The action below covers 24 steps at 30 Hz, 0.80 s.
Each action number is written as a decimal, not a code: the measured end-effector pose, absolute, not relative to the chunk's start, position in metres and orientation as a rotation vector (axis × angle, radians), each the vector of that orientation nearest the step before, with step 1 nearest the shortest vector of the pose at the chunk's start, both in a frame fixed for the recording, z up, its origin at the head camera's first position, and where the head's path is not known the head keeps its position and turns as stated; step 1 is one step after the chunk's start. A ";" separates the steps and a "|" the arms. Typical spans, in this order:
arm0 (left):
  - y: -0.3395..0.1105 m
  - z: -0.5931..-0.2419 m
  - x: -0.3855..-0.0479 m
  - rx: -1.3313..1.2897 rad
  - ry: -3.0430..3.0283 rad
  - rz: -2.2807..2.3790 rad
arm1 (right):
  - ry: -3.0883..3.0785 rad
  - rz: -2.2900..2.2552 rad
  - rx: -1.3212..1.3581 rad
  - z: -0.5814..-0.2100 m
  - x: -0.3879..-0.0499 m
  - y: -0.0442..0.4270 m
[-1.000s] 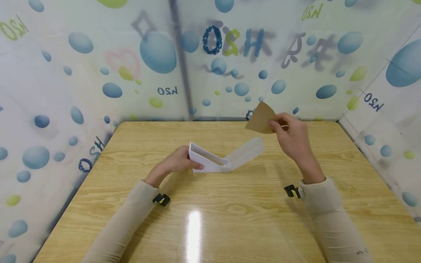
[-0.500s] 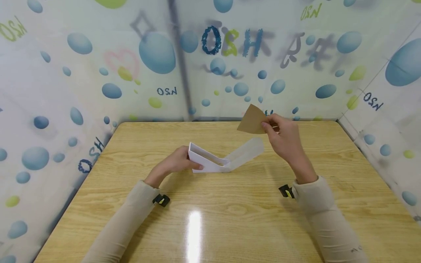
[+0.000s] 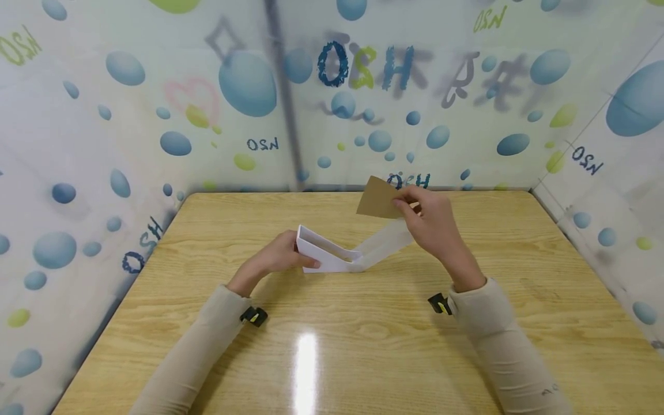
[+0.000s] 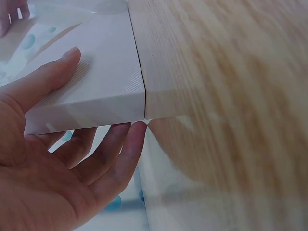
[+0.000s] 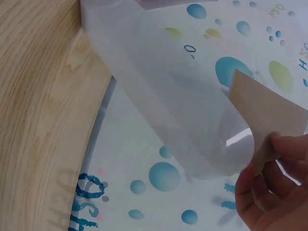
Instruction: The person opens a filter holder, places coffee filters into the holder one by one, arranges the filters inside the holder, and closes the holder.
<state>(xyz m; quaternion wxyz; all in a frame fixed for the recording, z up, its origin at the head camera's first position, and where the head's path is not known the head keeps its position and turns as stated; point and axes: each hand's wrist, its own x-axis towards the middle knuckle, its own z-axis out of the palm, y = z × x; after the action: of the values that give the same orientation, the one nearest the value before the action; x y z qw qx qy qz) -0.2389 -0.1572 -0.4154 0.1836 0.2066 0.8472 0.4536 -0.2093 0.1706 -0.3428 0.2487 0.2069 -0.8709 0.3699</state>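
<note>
A white box point(image 3: 325, 257) with a slanted open top stands on the table, its translucent lid point(image 3: 386, 241) swung back to the right. My left hand point(image 3: 280, 252) grips the box's left end, thumb on the near side; the left wrist view shows the fingers round its end face. Above the lid, my right hand point(image 3: 433, 222) pinches a flat brown paper piece point(image 3: 378, 199) between thumb and fingers. In the right wrist view the lid point(image 5: 183, 106) partly covers the brown piece point(image 5: 269, 110). The inside of the box is mostly hidden from view.
The wooden table point(image 3: 363, 346) reaches back to a wall hanging point(image 3: 332, 115) with blue and green bubbles and lettering. Similar sheets hang at both sides. A small black device point(image 3: 254, 316) sits at the left cuff, another black device point(image 3: 440, 304) at the right cuff.
My right hand has moved left and slightly down with the brown paper piece, now over the far end of the lid. The left hand and the box have stayed put.
</note>
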 end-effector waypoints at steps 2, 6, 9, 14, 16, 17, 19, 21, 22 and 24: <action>-0.157 -0.415 -0.239 0.581 2.389 1.280 | -2.377 1.007 0.577 -0.343 -0.209 0.168; -0.158 -0.416 -0.239 0.587 2.384 1.282 | -2.379 1.009 0.601 -0.343 -0.209 0.162; -0.158 -0.416 -0.239 0.591 2.382 1.283 | -2.374 1.022 0.621 -0.343 -0.209 0.157; -0.158 -0.417 -0.239 0.579 2.384 1.286 | -2.378 1.039 0.656 -0.342 -0.208 0.148; -0.158 -0.417 -0.239 0.577 2.387 1.283 | -2.393 1.039 0.665 -0.342 -0.207 0.144; -0.158 -0.417 -0.239 0.575 2.387 1.284 | -2.402 1.035 0.667 -0.342 -0.207 0.143; -0.158 -0.416 -0.239 0.575 2.389 1.283 | -2.414 1.036 0.669 -0.343 -0.207 0.140; -0.158 -0.417 -0.239 0.583 2.387 1.284 | -2.421 1.032 0.671 -0.344 -0.207 0.137; -0.158 -0.417 -0.239 0.589 2.386 1.284 | -2.422 1.029 0.672 -0.344 -0.207 0.136; -0.158 -0.417 -0.240 0.598 2.382 1.287 | -2.424 1.035 0.675 -0.344 -0.207 0.133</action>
<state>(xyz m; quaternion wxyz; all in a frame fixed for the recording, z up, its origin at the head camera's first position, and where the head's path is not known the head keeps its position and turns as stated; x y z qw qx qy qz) -0.2396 -0.1581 -0.4174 0.1834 0.2120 0.8446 0.4562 -0.2067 0.1332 -0.3443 0.2087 0.2427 -0.8713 0.3719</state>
